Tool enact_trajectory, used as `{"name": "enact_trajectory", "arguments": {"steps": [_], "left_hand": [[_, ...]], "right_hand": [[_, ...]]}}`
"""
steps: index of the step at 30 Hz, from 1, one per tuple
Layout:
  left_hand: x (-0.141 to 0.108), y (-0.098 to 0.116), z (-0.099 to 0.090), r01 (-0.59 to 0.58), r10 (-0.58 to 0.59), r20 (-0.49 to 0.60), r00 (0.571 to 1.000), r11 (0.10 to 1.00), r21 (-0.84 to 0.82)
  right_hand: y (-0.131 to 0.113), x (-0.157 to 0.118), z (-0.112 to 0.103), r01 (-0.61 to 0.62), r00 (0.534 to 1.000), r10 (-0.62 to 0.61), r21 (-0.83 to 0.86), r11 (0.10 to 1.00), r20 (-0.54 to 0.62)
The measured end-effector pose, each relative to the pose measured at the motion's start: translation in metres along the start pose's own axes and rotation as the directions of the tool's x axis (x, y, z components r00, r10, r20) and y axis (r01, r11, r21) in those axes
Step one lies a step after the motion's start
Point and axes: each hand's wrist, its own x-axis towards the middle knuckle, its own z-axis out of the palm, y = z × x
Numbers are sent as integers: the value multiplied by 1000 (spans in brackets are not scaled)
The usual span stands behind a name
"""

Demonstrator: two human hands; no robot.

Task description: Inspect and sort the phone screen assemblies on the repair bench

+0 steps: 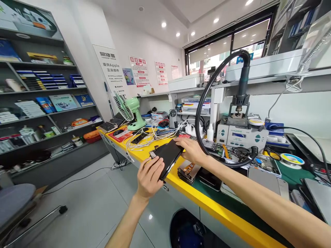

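Between my two hands is a flat black phone screen [168, 155], tilted over the front edge of the yellow workbench [192, 196]. My left hand [150, 175] is closed on its near left end, fingers lying over the top face. My right hand [190, 150] grips the far right end, thumb and fingers at the edge. A small metallic piece [152, 154] shows at the screen's left side beside my left fingertips. Just right of the screen sits a stack of phone display parts [188, 172] with an orange flex cable on top.
A green fan [136, 113] and tangled white cables [152, 134] lie farther back. At right stand a hot air station [240, 136] with a thick black hose [200, 110], a solder spool [292, 160] and a parts tray [274, 168]. A dark bin [186, 227] is below the bench.
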Motion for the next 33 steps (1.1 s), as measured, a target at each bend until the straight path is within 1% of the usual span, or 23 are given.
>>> {"name": "enact_trajectory", "arguments": {"steps": [2,4,6,8,10,12,14,16,19,21,23,25,26,28,29,30,33], "left_hand": [[8,1,-14,-75,74,16,997,996,51],[15,3,-26,-123,121,27,992,989,82],[20,6,-35,-145,144,19,989,985,95],[23,8,-41,-139,137,25,990,986,93],[21,9,-44,-86,82,59,995,994,73],[17,9,-44,6,-10,114,993,999,34],[13,8,-43,92,-90,126,988,996,-8],[11,7,-41,143,-139,78,987,988,-53],[14,8,-40,182,-186,-23,982,974,-134],[17,10,-40,216,-227,-42,973,959,-185],[19,10,-39,277,-293,-44,955,934,-225],[18,10,-38,365,-388,-38,921,892,-265],[17,9,-37,417,-442,-24,897,861,-292],[14,7,-33,532,-558,31,829,771,-351],[13,6,-31,594,-617,71,784,711,-376],[11,5,-28,657,-675,113,729,643,-393],[8,2,-19,805,-806,233,544,424,-414]], "right_hand": [[-5,0,-1,37,995,-39,-22,999,-93],[-10,1,-1,53,984,-59,-42,998,-166],[-14,3,-2,57,975,-68,-55,997,-214],[-18,4,-4,52,970,-64,-58,997,-233],[-22,6,-5,37,972,-48,-53,998,-232],[-24,7,-7,15,976,-23,-37,999,-217],[-25,9,-9,-6,980,3,-11,1000,-198],[-27,11,-13,-19,984,23,22,1000,-175],[-30,17,-21,-29,991,38,75,997,-132],[-33,21,-27,-37,994,48,113,993,-94],[-35,25,-33,-52,997,60,155,987,-45],[-35,27,-36,-78,997,77,194,978,12],[-35,28,-37,-98,995,91,212,972,42],[-34,30,-36,-156,986,135,238,959,99],[-32,30,-35,-193,978,166,248,949,128],[-30,31,-34,-235,967,198,255,938,160],[-24,32,-29,-365,917,293,274,890,269]]}}
